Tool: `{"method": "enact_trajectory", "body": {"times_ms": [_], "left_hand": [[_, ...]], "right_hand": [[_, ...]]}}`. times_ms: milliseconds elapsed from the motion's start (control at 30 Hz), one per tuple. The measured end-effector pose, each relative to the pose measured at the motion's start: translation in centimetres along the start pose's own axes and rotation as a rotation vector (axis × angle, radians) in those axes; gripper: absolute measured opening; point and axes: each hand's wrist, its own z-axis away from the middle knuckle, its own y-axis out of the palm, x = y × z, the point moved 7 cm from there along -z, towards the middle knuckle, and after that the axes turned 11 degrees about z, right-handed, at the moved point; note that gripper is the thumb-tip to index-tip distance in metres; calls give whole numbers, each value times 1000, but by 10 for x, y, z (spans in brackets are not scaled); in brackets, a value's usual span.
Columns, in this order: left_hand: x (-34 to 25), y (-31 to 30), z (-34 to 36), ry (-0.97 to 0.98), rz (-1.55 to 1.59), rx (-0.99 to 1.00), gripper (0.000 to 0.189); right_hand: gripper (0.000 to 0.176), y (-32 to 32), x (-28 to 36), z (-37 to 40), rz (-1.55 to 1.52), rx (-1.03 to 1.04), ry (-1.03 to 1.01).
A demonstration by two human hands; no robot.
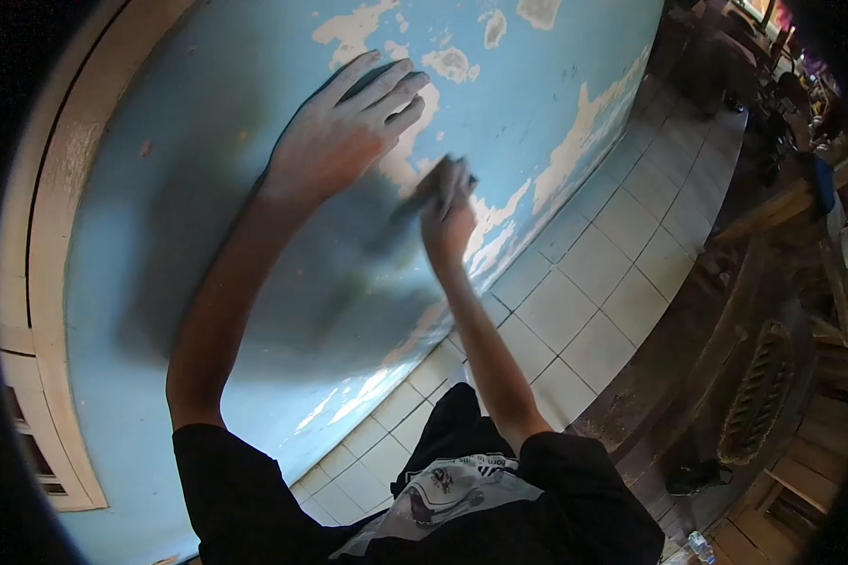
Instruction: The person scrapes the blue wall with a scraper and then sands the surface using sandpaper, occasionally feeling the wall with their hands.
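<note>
My left hand (344, 132) lies against a light blue wall (349, 240), fingers stretched and slightly spread, with pale dust on them. Nothing is held in it. Lower and to the right, my right hand (450, 212) is closed near the wall, its fingers smeared by motion. A small greyish thing seems to be in its grip, too blurred to name. Around both hands the blue paint is broken by bare whitish patches (450, 64), and a longer peeled strip (575, 141) runs along the wall's lower part.
White floor tiles (561, 301) run along the foot of the wall. A cream wooden frame (66, 207) borders the wall on the left. To the right are wooden beams (787, 207), a dark floor, an oblong woven-looking item (758, 391) and clutter at the far upper right.
</note>
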Motion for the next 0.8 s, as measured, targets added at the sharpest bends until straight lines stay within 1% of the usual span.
{"method": "enact_trajectory", "body": {"times_ms": [33,100,167,200,233,333,433,500,533,567,600,633,700,733,767,800], "left_hand": [[1,0,-3,-3,3,-10,47],[0,1,0,1,-19,-9,47],[-1,0,1,6,-5,4,47],[0,-2,1,4,10,8,47],[0,-1,1,3,7,3,47],[2,2,-2,-8,18,-14,47],[1,0,-1,10,6,-27,45],[1,0,1,-8,64,-37,43],[2,-2,0,-14,61,-40,43],[3,-6,1,-13,136,-69,42],[4,-10,3,-10,212,-97,40],[7,-13,4,-16,205,-104,40],[13,-29,9,-10,345,-262,36],[14,-34,11,-9,345,-270,36],[19,-44,15,-33,350,-326,34],[25,-52,18,-55,353,-381,33]], "right_hand": [[58,-6,14,8,-81,11,-60],[58,-9,13,7,-19,55,-36],[61,-5,-18,-16,-114,36,195],[58,-4,-18,-22,69,-25,50],[58,-1,-15,-16,69,-30,47],[53,-6,9,12,-77,-90,-93],[55,-8,-6,2,-116,-119,-112],[55,-7,-4,-6,-72,-124,-140],[54,-7,-9,-11,-102,-77,8],[53,-5,-13,-14,-131,-24,154],[52,9,-15,-6,-199,66,205],[53,-1,11,-2,-152,-59,-35],[55,-8,40,0,-195,-53,-252],[52,-13,50,-7,-26,-56,-336],[52,-16,48,-13,-24,-64,-339],[52,-18,40,-22,-128,-75,-280]]}}
